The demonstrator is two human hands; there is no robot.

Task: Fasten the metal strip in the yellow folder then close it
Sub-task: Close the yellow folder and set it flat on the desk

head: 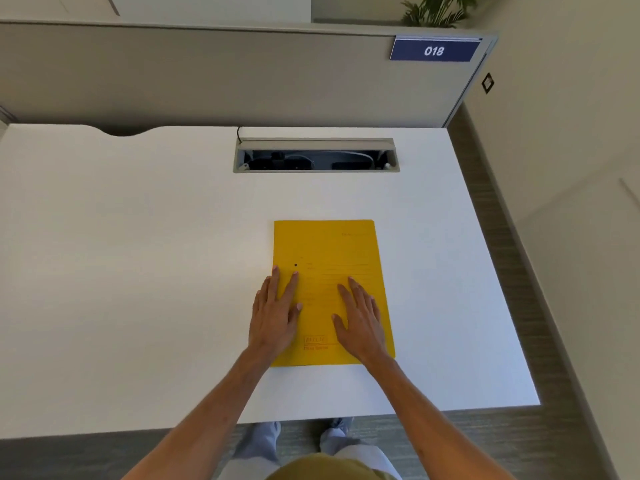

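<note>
Yellow card folder (329,271) lies shut, flat on white desk (138,254), lower centre of frame, long axis running away from the person.
Left hand (275,313) on spine edge, right hand (362,318) on cover; both flat, palms down, released, grasping nothing. Metal strip hidden; 1 dark hole shows above left fingertips.

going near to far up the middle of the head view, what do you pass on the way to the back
near edge of the white desk → yellow folder lying closed, with the left hand and right hand flat on it → bare desk → open cable tray → grey partition → plant
</note>
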